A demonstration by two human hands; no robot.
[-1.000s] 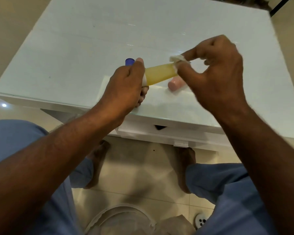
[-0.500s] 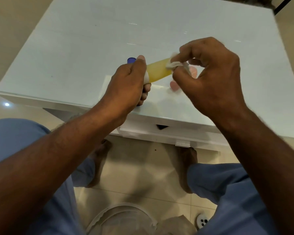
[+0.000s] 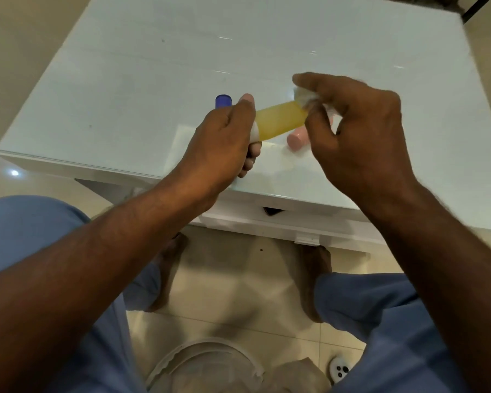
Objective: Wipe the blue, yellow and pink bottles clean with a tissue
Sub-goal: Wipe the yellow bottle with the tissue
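Left hand [image 3: 221,137] holds yellow bottle [image 3: 279,120] lengthwise, pointing right toward tissue [image 3: 305,98]

free: far table [image 3: 153,80] | obstacles: blue bottle [image 3: 223,101], pink bottle [image 3: 296,139] near hands

Yellow bottle [image 3: 279,120] translucent matt plastic; pink bottle [image 3: 296,140] smooth matt plastic; blue bottle [image 3: 223,101] glossy plastic. Tissue [image 3: 305,99] soft crumpled paper. Table [image 3: 153,80] glossy white glass-like top. Trousers [image 3: 380,321] blue cloth.

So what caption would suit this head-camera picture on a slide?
Left hand holds a translucent yellow plastic bottle while the right hand rubs its end with a crumpled white tissue.
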